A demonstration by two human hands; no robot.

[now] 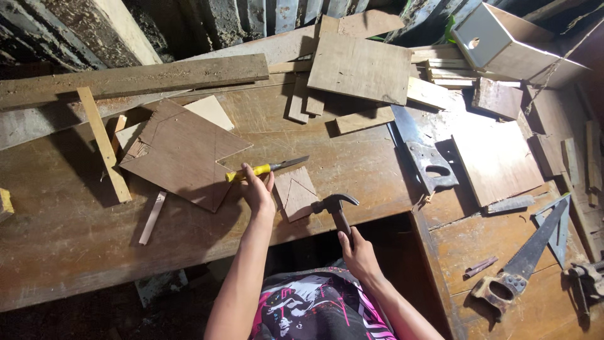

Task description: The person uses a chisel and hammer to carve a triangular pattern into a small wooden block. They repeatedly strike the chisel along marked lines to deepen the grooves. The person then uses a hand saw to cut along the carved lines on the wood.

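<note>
A yellow-handled chisel (pixel 264 169) lies gripped in the left hand (pixel 258 191) at the middle of the worn wooden table (pixel 69 239), its blade pointing right above a small notched wood piece (pixel 296 194). The right hand (pixel 358 255) grips the handle of a claw hammer (pixel 336 206) at the table's near edge. A brown plywood panel (pixel 179 154) lies left; a handsaw (pixel 423 154) right.
</note>
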